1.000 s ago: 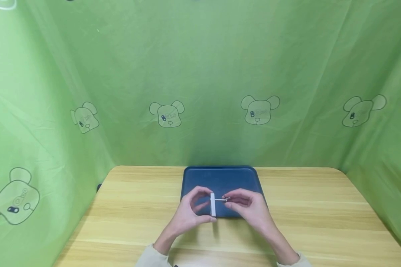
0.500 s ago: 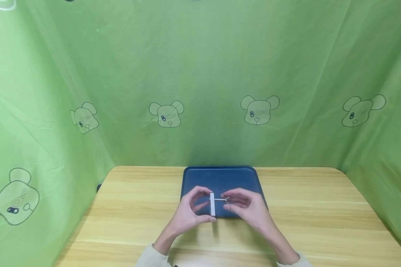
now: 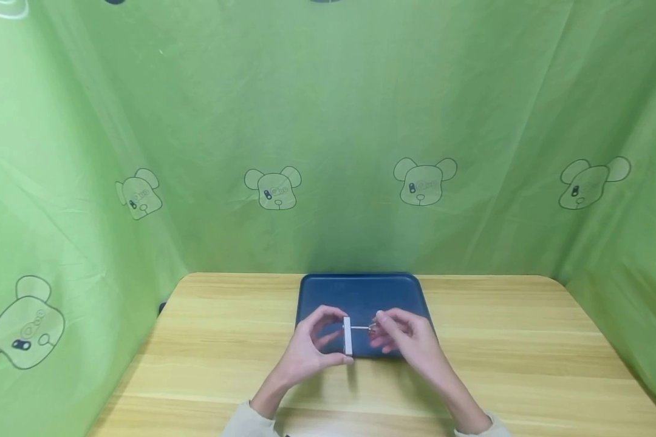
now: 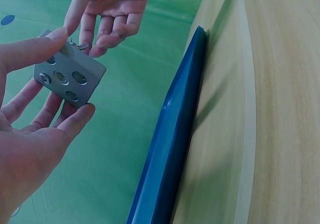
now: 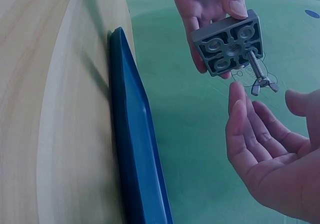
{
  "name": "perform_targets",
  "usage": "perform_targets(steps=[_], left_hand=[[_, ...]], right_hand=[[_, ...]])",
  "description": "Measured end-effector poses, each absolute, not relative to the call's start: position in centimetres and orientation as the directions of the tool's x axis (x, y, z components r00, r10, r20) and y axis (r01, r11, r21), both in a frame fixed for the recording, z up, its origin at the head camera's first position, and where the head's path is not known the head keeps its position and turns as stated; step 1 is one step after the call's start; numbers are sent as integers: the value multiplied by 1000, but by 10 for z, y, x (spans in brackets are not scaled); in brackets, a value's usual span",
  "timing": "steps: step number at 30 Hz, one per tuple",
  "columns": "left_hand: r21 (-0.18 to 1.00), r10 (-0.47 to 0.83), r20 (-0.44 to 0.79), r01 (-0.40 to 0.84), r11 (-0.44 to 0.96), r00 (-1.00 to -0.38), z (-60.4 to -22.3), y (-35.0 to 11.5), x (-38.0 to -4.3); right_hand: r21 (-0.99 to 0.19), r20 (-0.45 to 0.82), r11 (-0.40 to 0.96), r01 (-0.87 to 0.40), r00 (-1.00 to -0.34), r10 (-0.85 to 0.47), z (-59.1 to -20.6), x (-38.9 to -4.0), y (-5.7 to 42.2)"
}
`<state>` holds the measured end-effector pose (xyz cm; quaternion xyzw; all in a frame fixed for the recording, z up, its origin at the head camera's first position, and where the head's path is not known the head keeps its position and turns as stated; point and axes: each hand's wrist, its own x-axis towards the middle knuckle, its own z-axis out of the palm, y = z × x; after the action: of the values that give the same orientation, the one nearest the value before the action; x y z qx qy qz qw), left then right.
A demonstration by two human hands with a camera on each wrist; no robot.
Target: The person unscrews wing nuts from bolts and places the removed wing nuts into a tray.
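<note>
My left hand (image 3: 308, 349) grips a square grey block (image 4: 91, 66) with several round holes, thumb on one edge and fingers on the opposite edge. A bolt (image 5: 256, 66) runs through a corner hole, its head showing on the block's left side. At the threaded end sits a wing nut (image 5: 264, 84), some way out from the ribbed face. Close by that nut is my right hand (image 3: 415, 340), fingers loosely bent. In the right wrist view its fingertips lie just below the wing nut, and the thumb (image 5: 300, 103) stands apart from them.
Beneath the hands a dark blue tray (image 3: 361, 291) lies on the light wooden table (image 3: 229, 328), near its back edge. Green cloth (image 3: 339, 121) with bear-head drawings hangs behind and on both sides.
My right thumb has moved from below the wing nut up and away, while the right fingers have dropped lower. The wing nut shows at a different angle. Left hand and block stay put.
</note>
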<state>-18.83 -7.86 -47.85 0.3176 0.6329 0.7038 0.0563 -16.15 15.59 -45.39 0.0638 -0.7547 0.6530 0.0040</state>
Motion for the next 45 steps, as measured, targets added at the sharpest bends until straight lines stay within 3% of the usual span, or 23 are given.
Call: perform_targets(steps=[19,34,45], left_hand=[[927,488,375,322,-191,-788,-478,-77,-186],[929,490,371,316,-194,-789,-476,-78,-186],[931,493,365,313,-189,-789,-477,-78,-187]], right_hand=[[-995,58,72,-72,-982,-179,-455,-161,157],[-987,150,23,-158,-967,-204,-454,-160,160],[-988,153,-25,-151,-967,-205,-453,-160,160]])
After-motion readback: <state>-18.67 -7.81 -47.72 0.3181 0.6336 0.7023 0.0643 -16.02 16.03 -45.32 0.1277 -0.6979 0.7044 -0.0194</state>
